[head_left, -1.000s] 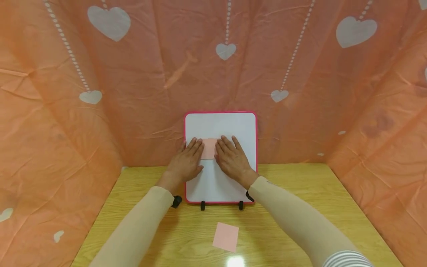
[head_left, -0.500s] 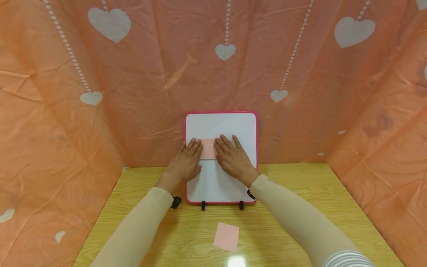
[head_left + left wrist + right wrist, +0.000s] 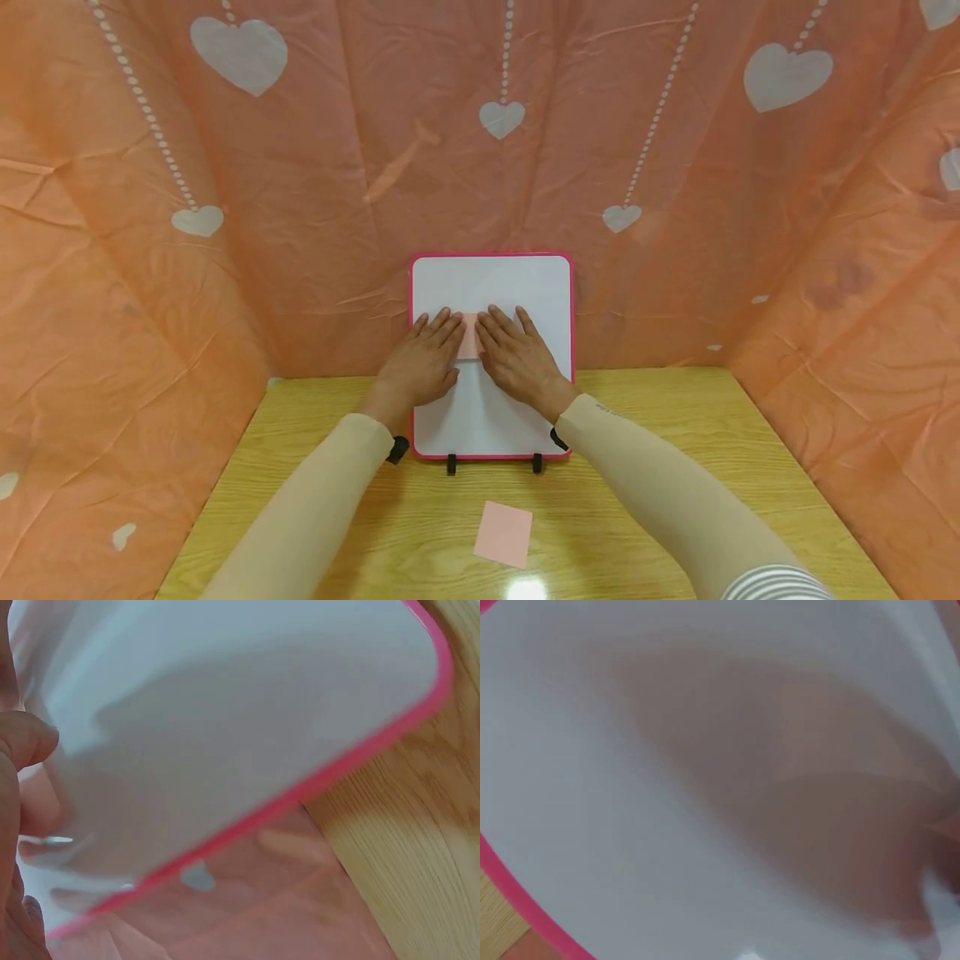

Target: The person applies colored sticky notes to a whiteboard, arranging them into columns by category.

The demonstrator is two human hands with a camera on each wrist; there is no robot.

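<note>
A small whiteboard [image 3: 491, 279] with a pink frame stands upright at the back of the table. Across its middle lies a pink square of paper, perhaps a sticky note [image 3: 469, 337], its two sides covered by hands. My left hand [image 3: 422, 360] rests flat on the paper's left part, fingers extended upward. From the other side my right hand [image 3: 520, 357] presses the right part with straight fingers. In the left wrist view the left thumb [image 3: 30, 739] shows at the edge, over the white surface. The right wrist view holds mostly board and blurred hand reflection.
A second pink paper square [image 3: 503, 535] lies on the wooden table [image 3: 645, 500] in front of the board. Two black stand feet [image 3: 452, 464] support the board's lower edge. Orange cloth [image 3: 315, 275] with white hearts surrounds the table at the back and sides.
Both hands have slid slightly inward, the left one more, so a narrower strip of the pink paper on the board shows between them. The paper on the table stays put.
</note>
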